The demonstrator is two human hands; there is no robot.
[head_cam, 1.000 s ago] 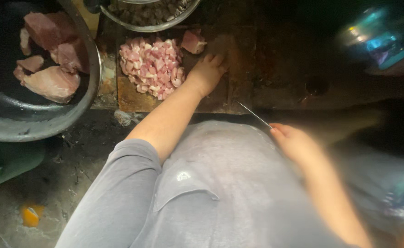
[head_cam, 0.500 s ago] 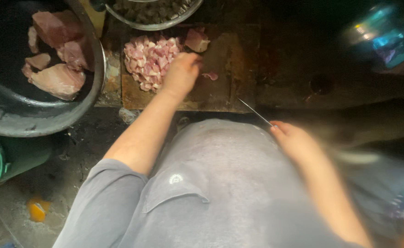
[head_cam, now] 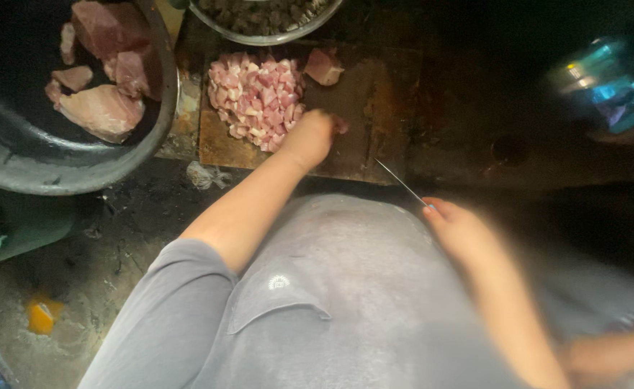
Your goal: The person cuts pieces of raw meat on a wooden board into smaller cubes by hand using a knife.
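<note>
My left hand (head_cam: 309, 137) has slid left to the diced meat (head_cam: 257, 97), grip hidden; right hand (head_cam: 461, 230) clenches the knife (head_cam: 401, 181).

Left hand (head_cam: 308, 138) now pulled back from the far side of the cutting board (head_cam: 374, 108) to the meat pile's (head_cam: 257, 97) near right edge, covering a small scrap.

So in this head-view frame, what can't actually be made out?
Head view only:
- Left hand: its fingers are curled under and blurred at the pile of diced meat, so its grip is unreadable.
- Right hand: motion-blurred; the knife shows only as a thin blade, its handle covered by the hand.
- Metal bowl: cut off by the top edge, its dark contents unclear.
- Blue-green object, upper right: too blurred to identify.
</note>
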